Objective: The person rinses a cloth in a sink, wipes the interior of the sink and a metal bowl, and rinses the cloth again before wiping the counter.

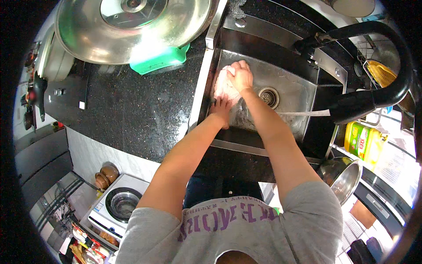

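Inside the stainless steel sink [290, 86], a pale pink, soft, cloth-like thing [225, 83] lies against the left wall. My right hand [242, 75] is closed over its upper right side, thumb on top. Lower down, my left hand [221, 110] rests on its near end with the fingers spread. Both hands partly cover it, and its material is hard to make out. A thin stream of water [303, 113] comes from the black faucet [359, 103] and passes behind my right forearm. The drain strainer [268, 97] is right of my right wrist.
Left of the sink, a black speckled countertop [141, 109] carries a large metal pan lid [89, 36] and a green plastic tray [160, 61]. A metal bowl [344, 183] and a yellow detergent jug [364, 145] are at the right. A white washing machine [97, 211] stands lower left.
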Available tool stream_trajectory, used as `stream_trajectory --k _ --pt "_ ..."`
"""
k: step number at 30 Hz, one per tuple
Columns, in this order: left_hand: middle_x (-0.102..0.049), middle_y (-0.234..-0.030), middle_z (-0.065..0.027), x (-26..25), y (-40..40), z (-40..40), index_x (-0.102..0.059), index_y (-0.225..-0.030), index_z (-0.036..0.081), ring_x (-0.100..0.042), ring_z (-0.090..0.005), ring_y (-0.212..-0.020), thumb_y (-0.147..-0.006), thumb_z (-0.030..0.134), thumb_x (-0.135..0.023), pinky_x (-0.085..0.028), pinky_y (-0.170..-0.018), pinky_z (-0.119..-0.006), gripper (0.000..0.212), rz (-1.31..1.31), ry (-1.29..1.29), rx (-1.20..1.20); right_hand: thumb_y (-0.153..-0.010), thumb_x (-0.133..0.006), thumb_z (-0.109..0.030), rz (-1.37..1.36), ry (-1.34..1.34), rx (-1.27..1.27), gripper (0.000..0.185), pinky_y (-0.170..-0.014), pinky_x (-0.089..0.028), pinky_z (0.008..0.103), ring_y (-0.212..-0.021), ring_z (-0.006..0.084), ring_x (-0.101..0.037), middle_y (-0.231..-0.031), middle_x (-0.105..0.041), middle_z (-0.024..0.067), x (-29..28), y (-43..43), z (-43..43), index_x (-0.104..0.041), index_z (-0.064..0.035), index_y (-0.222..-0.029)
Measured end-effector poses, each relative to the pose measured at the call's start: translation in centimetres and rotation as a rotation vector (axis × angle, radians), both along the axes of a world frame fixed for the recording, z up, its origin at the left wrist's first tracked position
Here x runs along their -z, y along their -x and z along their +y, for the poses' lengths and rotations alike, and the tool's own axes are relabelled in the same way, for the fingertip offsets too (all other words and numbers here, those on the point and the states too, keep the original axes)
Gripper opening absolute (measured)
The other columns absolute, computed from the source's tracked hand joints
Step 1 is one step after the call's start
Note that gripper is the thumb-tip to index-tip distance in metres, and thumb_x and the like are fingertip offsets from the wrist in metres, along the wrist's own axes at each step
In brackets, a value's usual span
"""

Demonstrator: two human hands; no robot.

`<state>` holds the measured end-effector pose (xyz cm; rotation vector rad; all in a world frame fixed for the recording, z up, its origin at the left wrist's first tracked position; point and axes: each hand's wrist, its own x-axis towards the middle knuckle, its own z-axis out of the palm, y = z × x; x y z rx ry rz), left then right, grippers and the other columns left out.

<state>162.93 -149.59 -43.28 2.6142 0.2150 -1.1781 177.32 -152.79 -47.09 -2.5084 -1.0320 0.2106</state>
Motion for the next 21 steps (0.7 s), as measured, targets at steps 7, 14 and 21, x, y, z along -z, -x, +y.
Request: stream_trajectory --k 7,14,21 --pt "-0.006 -0.141 -0.0138 1.1 -1.1 0.1 -0.012 -0.135 0.008 -0.005 -0.0385 -0.128 -0.061 0.049 -0.067 -0.019 -0.102 -0.046 0.101 0.020 0.032 0.163 -0.068 -0.059 -0.027 -0.226 0.079 -0.170 0.018 -0.079 -0.035 0.0401 -0.091 0.0252 -0.047 -0.087 -0.050 0.0112 1.5 2.8 -0.5 -0.059 -0.0102 -0.073" --pt "0.000 -0.143 -0.0100 1.7 -0.5 1.3 -0.007 -0.137 0.012 -0.002 -0.0352 -0.130 -0.065 0.040 -0.063 -0.020 -0.101 -0.049 0.095 0.054 0.134 0.017 -0.075 -0.055 -0.028 0.132 -0.272 0.086 0.018 -0.055 -0.045 0.0415 -0.067 0.0239 -0.053 -0.077 -0.050 0.0063 1.2 3.8 0.2 -0.053 -0.0121 -0.068" --pt "0.005 -0.143 -0.0021 0.8 -1.1 -0.4 -0.008 -0.136 0.027 0.004 -0.0307 -0.131 -0.072 0.039 -0.056 -0.012 -0.094 -0.066 0.081 0.007 0.112 0.048 -0.069 -0.059 -0.025 -0.159 -0.053 0.147 0.015 -0.052 -0.043 0.0358 -0.067 0.0205 -0.054 -0.072 -0.052 0.0049 2.1 -3.6 1.6 -0.053 -0.0133 -0.063"
